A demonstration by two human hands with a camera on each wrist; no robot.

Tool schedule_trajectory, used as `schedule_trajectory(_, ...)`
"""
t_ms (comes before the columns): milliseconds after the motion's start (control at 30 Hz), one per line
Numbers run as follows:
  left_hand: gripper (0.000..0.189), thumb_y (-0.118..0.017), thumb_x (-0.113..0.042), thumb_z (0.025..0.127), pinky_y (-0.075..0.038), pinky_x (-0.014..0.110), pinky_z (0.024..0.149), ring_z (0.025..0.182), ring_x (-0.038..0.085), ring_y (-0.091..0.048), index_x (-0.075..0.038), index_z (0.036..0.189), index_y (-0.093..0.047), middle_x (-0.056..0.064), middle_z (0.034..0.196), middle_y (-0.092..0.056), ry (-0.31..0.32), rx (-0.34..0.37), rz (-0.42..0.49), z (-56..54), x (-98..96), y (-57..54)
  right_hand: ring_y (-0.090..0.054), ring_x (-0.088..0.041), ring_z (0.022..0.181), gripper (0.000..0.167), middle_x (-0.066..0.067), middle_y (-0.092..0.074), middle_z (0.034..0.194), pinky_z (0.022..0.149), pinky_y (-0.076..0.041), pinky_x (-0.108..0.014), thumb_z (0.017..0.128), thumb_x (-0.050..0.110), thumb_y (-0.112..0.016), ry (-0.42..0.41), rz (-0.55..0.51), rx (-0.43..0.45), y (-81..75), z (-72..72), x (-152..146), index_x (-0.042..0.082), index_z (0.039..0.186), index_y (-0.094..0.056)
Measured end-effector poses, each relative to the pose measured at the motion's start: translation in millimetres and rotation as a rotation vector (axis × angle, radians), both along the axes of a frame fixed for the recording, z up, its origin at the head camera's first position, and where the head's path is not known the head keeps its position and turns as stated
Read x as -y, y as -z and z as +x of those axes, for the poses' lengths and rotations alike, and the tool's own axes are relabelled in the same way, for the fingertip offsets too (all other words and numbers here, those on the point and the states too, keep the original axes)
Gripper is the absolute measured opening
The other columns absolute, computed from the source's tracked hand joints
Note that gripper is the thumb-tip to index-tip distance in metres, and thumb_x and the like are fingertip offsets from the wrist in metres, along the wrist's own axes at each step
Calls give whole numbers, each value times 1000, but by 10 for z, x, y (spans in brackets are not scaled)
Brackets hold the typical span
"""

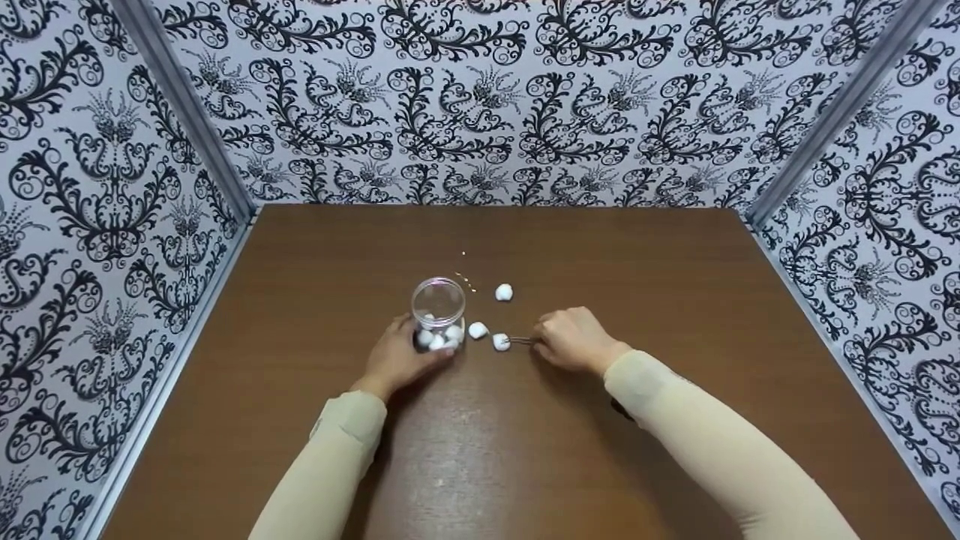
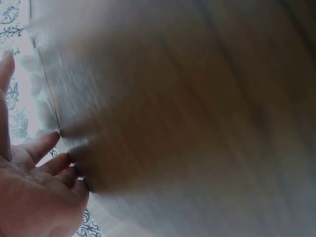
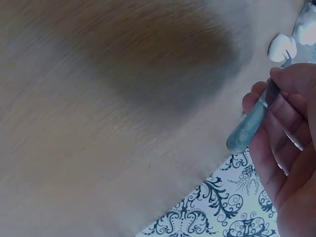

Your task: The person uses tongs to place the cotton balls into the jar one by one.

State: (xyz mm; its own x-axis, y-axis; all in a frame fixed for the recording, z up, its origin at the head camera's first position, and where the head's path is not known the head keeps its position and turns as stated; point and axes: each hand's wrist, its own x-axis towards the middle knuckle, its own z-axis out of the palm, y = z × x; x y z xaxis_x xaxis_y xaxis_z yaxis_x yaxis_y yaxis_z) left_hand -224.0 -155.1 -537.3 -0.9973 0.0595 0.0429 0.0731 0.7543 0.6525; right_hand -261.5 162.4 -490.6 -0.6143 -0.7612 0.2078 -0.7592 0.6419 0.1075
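In the head view my left hand (image 1: 399,358) holds a clear jar (image 1: 439,321) between thumb and fingers, its round mouth facing up. Several white cotton balls (image 1: 437,341) lie inside it. The left wrist view has the fingertips (image 2: 74,158) down at the tabletop, with the jar's white contents beyond them. My right hand (image 1: 574,339) pinches tweezers (image 3: 247,127) with a blue-green handle end. Their thin tips meet one cotton ball (image 1: 501,343) on the table, right of the jar. Another cotton ball (image 1: 478,330) sits between that one and the jar.
Farther back on the brown table (image 1: 637,255) lies a third loose cotton ball (image 1: 504,292). Small pale specks (image 1: 466,282) are scattered behind the jar. Patterned wall panels (image 1: 480,105) enclose the table at the back and both sides.
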Motion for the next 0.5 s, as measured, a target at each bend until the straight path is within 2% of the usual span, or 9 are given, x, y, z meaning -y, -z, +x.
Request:
schedule_trajectory(300, 91, -80, -56, 77, -35, 51, 108, 134, 38, -42, -5, 145, -49, 20, 149, -42, 5, 0, 9, -9, -7, 1, -56, -20, 54, 11, 3, -58, 68, 48, -47, -43, 82, 21, -75, 3, -24, -33, -31, -8, -52, 15, 74, -70)
schedule_trajectory(500, 93, -79, -59, 77, -33, 50, 109, 137, 37, -39, -5, 147, -47, 20, 152, -39, 4, 21, -17, -5, -12, -15, -55, -15, 54, 10, 5, -59, 70, 49, -48, -39, 84, 22, -74, 11, -29, -41, -77, -22, -150, 15, 77, -72)
